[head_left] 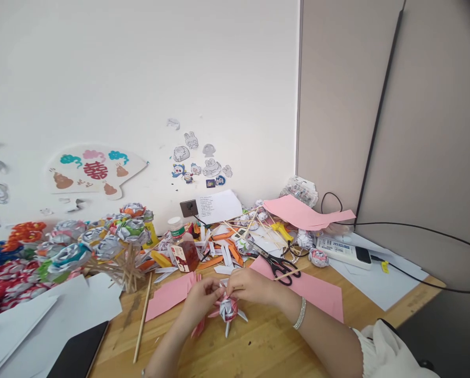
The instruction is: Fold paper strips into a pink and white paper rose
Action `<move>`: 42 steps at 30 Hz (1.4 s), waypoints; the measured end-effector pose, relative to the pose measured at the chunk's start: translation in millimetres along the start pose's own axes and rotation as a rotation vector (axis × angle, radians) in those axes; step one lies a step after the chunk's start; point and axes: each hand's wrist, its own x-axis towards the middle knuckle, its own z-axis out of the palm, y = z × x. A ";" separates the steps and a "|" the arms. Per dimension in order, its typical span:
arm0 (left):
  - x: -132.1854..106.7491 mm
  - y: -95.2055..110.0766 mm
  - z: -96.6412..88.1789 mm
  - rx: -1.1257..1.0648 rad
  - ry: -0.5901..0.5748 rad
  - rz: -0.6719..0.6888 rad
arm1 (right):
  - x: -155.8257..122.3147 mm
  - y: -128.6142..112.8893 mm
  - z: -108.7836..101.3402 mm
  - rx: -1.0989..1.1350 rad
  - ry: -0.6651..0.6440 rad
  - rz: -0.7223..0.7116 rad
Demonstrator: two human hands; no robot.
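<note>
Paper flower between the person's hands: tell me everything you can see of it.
The paper flower looks folded from white and pink paper, with a rounded, layered centre and narrow pointed strips sticking outward; a white one points toward the person, another to the right. The centre faces up toward the camera. It is over the front part of the wooden table; contact with the tabletop is unclear. The left hand and right hand finger its far side.

Dark-screened device [79, 350] beside white sheets [33, 326], fan-shaped cutout [96, 170] and small stickers [211, 167] on the white wall [179, 63].
</note>
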 end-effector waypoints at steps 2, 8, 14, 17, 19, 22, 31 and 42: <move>0.4 -1.1 -0.1 0.020 0.030 0.013 | -1.7 -2.5 -2.5 0.009 -0.021 0.002; 0.4 -1.5 -1.7 0.068 0.153 0.041 | -3.6 -10.7 -2.6 0.070 0.076 0.187; 2.5 -3.0 -3.9 0.156 0.267 0.087 | -1.2 -11.1 2.6 -0.072 0.114 0.046; 1.2 -2.5 -2.9 0.181 0.273 0.116 | -0.9 -14.0 4.1 -0.085 0.103 0.027; 0.1 -1.5 -2.0 0.188 0.271 0.131 | -0.3 -17.6 4.8 -0.059 0.148 0.088; -0.4 -0.2 -1.4 0.170 0.271 0.146 | 1.1 -22.3 5.7 -0.011 0.269 0.222; -2.0 -0.9 0.4 0.156 0.315 0.156 | -5.1 -15.9 11.4 -0.187 0.235 -0.062; -6.0 4.3 2.0 0.119 0.162 0.214 | -0.9 -16.5 10.9 0.341 0.309 0.395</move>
